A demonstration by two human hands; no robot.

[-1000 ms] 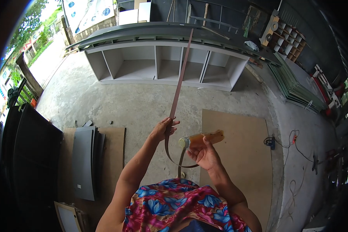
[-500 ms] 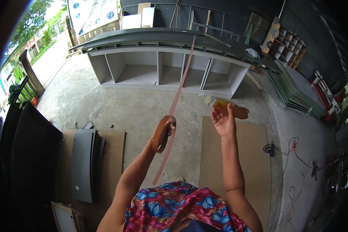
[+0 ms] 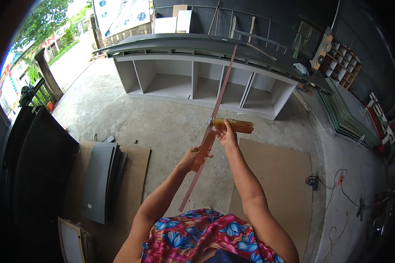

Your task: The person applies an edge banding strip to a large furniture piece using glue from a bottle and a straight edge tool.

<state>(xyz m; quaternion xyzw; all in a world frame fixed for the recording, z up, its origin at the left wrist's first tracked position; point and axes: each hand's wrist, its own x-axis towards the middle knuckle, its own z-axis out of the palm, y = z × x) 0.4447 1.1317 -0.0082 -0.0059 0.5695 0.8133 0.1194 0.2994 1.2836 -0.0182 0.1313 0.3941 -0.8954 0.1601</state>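
My left hand [image 3: 191, 158] grips a brown, flat-sided band [image 3: 203, 151], roll-like in shape, its broad side seen at a slant. In my right hand [image 3: 227, 135] lies a clear plastic bottle [image 3: 240, 126] with yellow-orange contents, held sideways with thumb and fingers around it. The bottle's neck points left and overlaps the far end of the brown band in this view. A long, thin reddish strip [image 3: 224, 86] runs from the top of the cabinet past both hands and ends close to my body.
Ahead stands a long, low white cabinet [image 3: 166, 83] with open compartments and dark panels [image 3: 175, 40] on top. Brown boards [image 3: 276, 184] lie on the concrete floor at both sides, with grey panels [image 3: 100, 184] stacked at left. A cord [image 3: 333, 186] trails at right.
My right hand has brought the bottle left, near my left hand. The brown band has turned and moved slightly right. The whole view has shifted a little.
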